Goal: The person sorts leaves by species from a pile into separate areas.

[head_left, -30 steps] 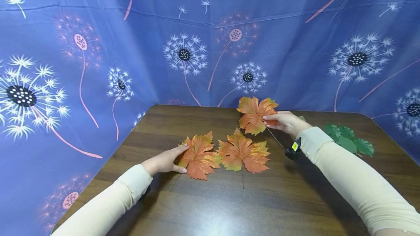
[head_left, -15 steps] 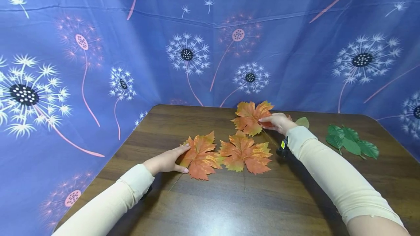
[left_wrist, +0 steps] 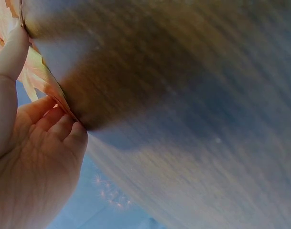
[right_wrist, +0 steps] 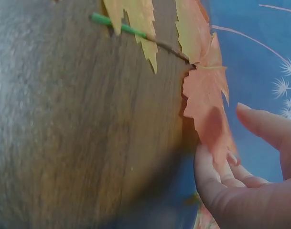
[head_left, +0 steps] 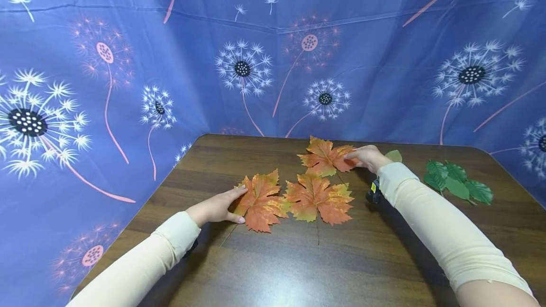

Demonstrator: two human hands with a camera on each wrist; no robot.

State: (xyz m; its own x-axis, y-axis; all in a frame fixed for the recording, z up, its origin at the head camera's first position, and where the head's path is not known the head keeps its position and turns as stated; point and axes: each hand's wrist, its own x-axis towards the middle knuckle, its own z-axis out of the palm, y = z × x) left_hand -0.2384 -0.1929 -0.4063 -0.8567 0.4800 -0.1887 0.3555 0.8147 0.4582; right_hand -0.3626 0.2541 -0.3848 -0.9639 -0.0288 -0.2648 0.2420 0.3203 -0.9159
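Observation:
Three orange artificial maple leaves lie on the brown table, each with a thin stem. My left hand (head_left: 215, 210) rests at the outer edge of the left maple leaf (head_left: 261, 205), thumb and fingers spread along it. Beside that one lies the middle maple leaf (head_left: 316, 199), untouched. Above it is the far maple leaf (head_left: 322, 158), whose right lobe the fingers of my right hand (head_left: 368, 158) touch. In the right wrist view the thumb stands apart from this leaf, and its stem (right_wrist: 167, 46) with a green end reaches toward another leaf's lobes.
Several green leaves (head_left: 458, 186) lie at the right of the wooden table (head_left: 256, 269). A paler leaf (head_left: 394, 156) shows behind the right wrist. A blue cloth (head_left: 384, 60) with dandelion print hangs along the table's back and left edges.
My right hand has brought the far maple leaf down onto the table just behind the other two, and its thumb has come away from the leaf. The left hand has stayed put.

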